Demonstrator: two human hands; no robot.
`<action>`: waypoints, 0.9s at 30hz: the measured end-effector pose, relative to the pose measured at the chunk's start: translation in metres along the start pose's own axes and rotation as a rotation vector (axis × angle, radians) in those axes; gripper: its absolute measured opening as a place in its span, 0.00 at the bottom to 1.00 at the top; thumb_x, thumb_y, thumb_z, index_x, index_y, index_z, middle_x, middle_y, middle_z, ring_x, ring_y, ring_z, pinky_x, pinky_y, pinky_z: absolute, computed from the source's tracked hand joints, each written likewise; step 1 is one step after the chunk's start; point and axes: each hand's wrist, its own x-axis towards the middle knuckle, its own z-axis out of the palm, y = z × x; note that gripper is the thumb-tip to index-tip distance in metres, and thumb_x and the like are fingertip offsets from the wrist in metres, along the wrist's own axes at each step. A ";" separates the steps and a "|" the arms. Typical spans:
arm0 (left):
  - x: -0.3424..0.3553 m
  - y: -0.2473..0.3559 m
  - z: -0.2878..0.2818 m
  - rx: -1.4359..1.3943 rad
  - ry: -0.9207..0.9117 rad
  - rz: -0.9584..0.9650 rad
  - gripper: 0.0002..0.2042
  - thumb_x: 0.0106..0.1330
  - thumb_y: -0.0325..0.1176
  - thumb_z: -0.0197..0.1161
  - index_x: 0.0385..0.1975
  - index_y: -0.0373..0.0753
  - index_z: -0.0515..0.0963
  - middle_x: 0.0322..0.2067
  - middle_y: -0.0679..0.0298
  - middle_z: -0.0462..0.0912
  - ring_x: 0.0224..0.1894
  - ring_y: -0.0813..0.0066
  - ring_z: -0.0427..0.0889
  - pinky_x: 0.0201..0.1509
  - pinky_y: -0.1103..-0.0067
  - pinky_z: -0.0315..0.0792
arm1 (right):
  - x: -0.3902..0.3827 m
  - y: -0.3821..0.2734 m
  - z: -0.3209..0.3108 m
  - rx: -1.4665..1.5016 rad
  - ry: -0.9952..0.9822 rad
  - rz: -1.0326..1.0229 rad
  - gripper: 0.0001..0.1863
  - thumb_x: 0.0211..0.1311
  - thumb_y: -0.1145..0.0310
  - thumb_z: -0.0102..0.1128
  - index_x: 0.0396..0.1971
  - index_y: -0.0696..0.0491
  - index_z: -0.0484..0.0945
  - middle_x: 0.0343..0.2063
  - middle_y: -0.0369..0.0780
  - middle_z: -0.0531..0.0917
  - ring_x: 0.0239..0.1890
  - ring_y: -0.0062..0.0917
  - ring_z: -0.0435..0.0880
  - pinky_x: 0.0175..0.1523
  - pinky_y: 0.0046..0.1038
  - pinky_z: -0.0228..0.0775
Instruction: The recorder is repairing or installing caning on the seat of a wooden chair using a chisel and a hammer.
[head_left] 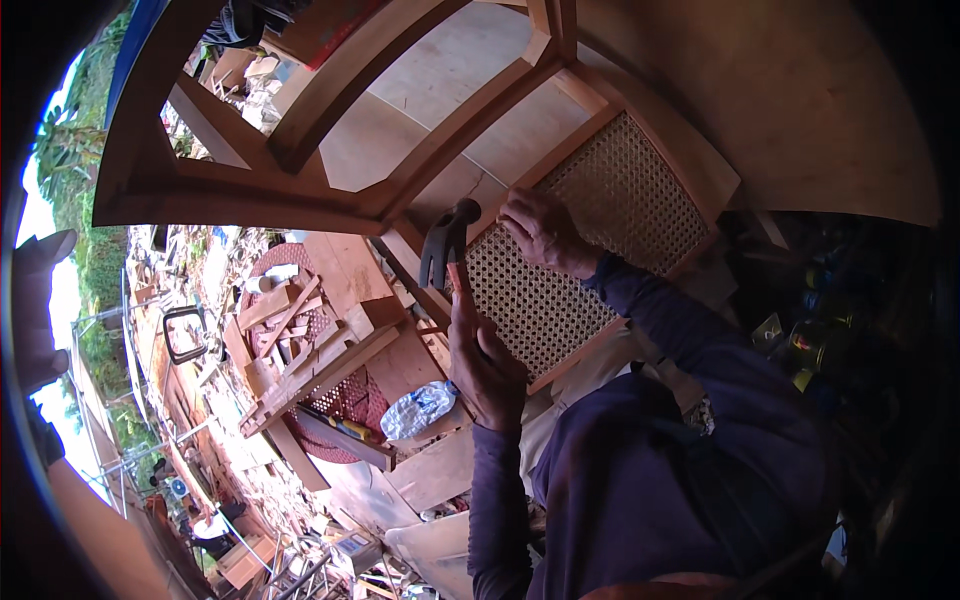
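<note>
The left hand (487, 365) is gripping one hammer (447, 243). The right hand (541, 232) is pressing, fingers curled, on one cane panel (600, 235).

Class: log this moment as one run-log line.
left hand: grips hammer | right hand: on cane panel edge | wooden frame behind

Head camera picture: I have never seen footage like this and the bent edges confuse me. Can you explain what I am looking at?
One wide fisheye camera, worn on a person's head, looks down at their own hands, so straight edges bend. There is no machine. The left hand grips a hammer by its handle. The right hand presses on the edge of a woven cane panel set in a wooden chair frame. Left of them lie wood offcuts and crumpled foil. The forearms wear dark blue sleeves.
</note>
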 end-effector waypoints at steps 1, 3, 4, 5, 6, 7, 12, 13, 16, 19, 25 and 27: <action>0.001 -0.002 0.004 0.000 -0.003 0.001 0.23 0.84 0.27 0.51 0.76 0.32 0.62 0.68 0.44 0.76 0.53 0.61 0.85 0.52 0.70 0.80 | 0.001 0.000 -0.002 0.004 -0.004 -0.017 0.07 0.65 0.77 0.67 0.36 0.56 0.76 0.35 0.45 0.77 0.36 0.43 0.82 0.40 0.42 0.76; 0.009 -0.002 0.012 0.043 0.072 0.160 0.24 0.86 0.33 0.47 0.76 0.29 0.65 0.69 0.44 0.78 0.53 0.52 0.88 0.52 0.62 0.82 | 0.004 0.002 -0.004 0.005 -0.001 -0.033 0.07 0.65 0.77 0.67 0.36 0.56 0.76 0.35 0.44 0.77 0.36 0.43 0.82 0.40 0.42 0.76; 0.010 0.000 0.010 0.043 0.070 0.164 0.24 0.86 0.33 0.47 0.76 0.29 0.65 0.69 0.44 0.78 0.53 0.52 0.88 0.52 0.62 0.82 | 0.004 0.003 -0.003 -0.001 -0.003 -0.036 0.07 0.64 0.77 0.67 0.36 0.56 0.76 0.35 0.44 0.77 0.36 0.42 0.82 0.39 0.41 0.77; 0.012 0.003 0.008 0.074 -0.015 0.078 0.24 0.85 0.32 0.48 0.77 0.32 0.66 0.66 0.44 0.80 0.52 0.51 0.88 0.51 0.62 0.82 | 0.004 0.004 -0.003 -0.007 -0.005 -0.037 0.07 0.64 0.77 0.67 0.36 0.56 0.77 0.35 0.44 0.78 0.36 0.42 0.83 0.39 0.41 0.77; 0.012 0.006 0.007 0.107 -0.100 -0.007 0.24 0.85 0.31 0.49 0.77 0.34 0.66 0.63 0.44 0.82 0.51 0.49 0.88 0.50 0.61 0.82 | 0.003 0.004 -0.004 -0.009 0.000 -0.035 0.07 0.64 0.77 0.67 0.36 0.56 0.77 0.35 0.44 0.78 0.36 0.42 0.83 0.39 0.41 0.77; 0.007 -0.003 0.012 0.166 -0.065 0.035 0.25 0.83 0.29 0.52 0.78 0.39 0.66 0.57 0.44 0.84 0.48 0.49 0.87 0.47 0.62 0.82 | 0.002 0.004 -0.004 -0.007 -0.004 -0.028 0.07 0.64 0.77 0.67 0.36 0.56 0.77 0.35 0.43 0.77 0.36 0.42 0.83 0.39 0.41 0.77; 0.011 0.014 0.015 0.142 0.018 0.135 0.25 0.80 0.24 0.54 0.75 0.38 0.68 0.45 0.45 0.84 0.39 0.50 0.84 0.40 0.63 0.80 | 0.001 0.003 -0.011 -0.017 -0.024 -0.012 0.07 0.62 0.78 0.68 0.36 0.56 0.77 0.34 0.43 0.76 0.36 0.41 0.82 0.40 0.42 0.77; 0.007 0.005 0.018 0.155 0.048 0.188 0.26 0.79 0.23 0.54 0.76 0.38 0.67 0.42 0.46 0.82 0.37 0.50 0.84 0.38 0.62 0.79 | 0.001 0.003 -0.011 -0.015 -0.015 -0.017 0.08 0.62 0.78 0.69 0.37 0.56 0.77 0.34 0.43 0.76 0.36 0.41 0.82 0.40 0.42 0.77; 0.005 0.004 0.025 0.310 -0.165 0.003 0.26 0.81 0.25 0.52 0.77 0.38 0.65 0.55 0.45 0.78 0.45 0.50 0.85 0.43 0.62 0.80 | 0.001 0.011 -0.016 0.006 -0.013 -0.045 0.09 0.61 0.78 0.69 0.37 0.56 0.77 0.34 0.43 0.76 0.36 0.41 0.82 0.40 0.41 0.76; 0.001 -0.005 0.026 0.248 -0.094 -0.060 0.31 0.76 0.22 0.53 0.80 0.45 0.64 0.53 0.43 0.82 0.46 0.44 0.87 0.45 0.58 0.80 | -0.005 0.013 -0.012 0.042 -0.010 -0.061 0.09 0.61 0.79 0.69 0.37 0.56 0.77 0.34 0.43 0.76 0.35 0.41 0.82 0.39 0.40 0.76; -0.050 -0.004 -0.025 -0.018 0.041 -0.201 0.26 0.88 0.39 0.47 0.78 0.30 0.62 0.73 0.42 0.72 0.71 0.53 0.77 0.71 0.65 0.73 | -0.008 -0.004 -0.008 0.058 -0.043 -0.037 0.10 0.61 0.79 0.67 0.40 0.57 0.77 0.40 0.44 0.79 0.43 0.42 0.82 0.48 0.42 0.76; -0.088 -0.012 -0.023 -0.043 0.033 -0.210 0.26 0.87 0.40 0.51 0.77 0.32 0.63 0.74 0.43 0.71 0.72 0.52 0.76 0.72 0.64 0.72 | -0.023 -0.009 -0.010 0.007 -0.124 -0.128 0.12 0.60 0.80 0.64 0.44 0.58 0.79 0.53 0.45 0.81 0.57 0.42 0.81 0.61 0.46 0.74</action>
